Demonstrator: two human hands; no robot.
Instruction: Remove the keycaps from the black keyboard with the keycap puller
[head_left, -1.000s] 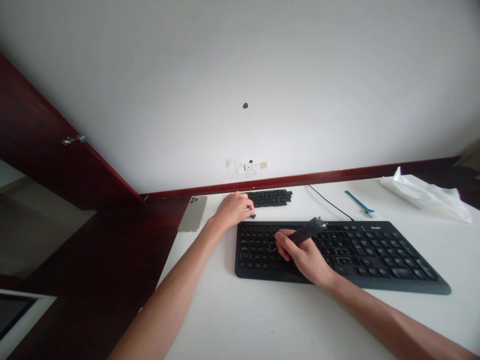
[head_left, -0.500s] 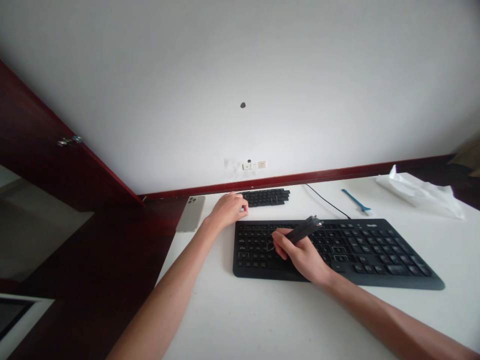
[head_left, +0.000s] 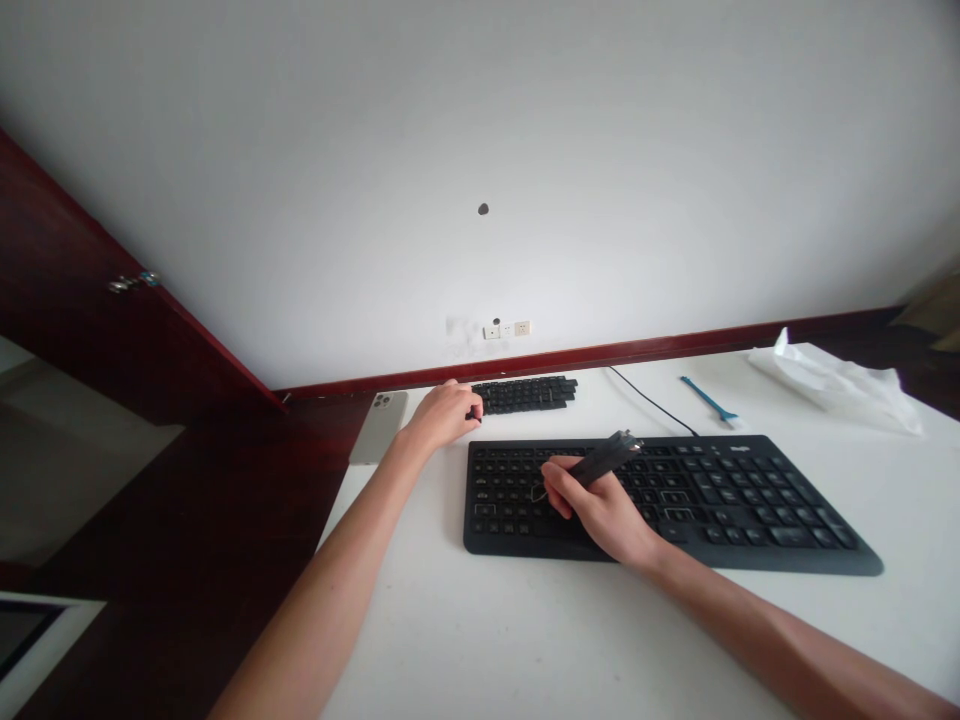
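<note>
A large black keyboard (head_left: 750, 505) lies on the white table, with keycaps absent from part of it. Over its left half my right hand (head_left: 592, 505) is closed around a dark handled tool (head_left: 604, 457), whose thin wire loop reaches down to the keys. Behind the keyboard, loose black keycaps (head_left: 529, 395) stand in tight rows. My left hand (head_left: 448, 412) is at the left end of these rows, fingers curled and pinched on a small black keycap (head_left: 472, 416).
A phone (head_left: 377, 430) lies at the table's left edge. Behind the keyboard are its cable (head_left: 652, 400), a blue brush (head_left: 709, 400) and, at the right, a crumpled white plastic bag (head_left: 840, 385). A wall rises beyond the table (head_left: 465, 640).
My left hand has shifted slightly left along the keycap rows, and a dark keycap now shows at its fingertips. My right hand stays nearly still with the tool.
</note>
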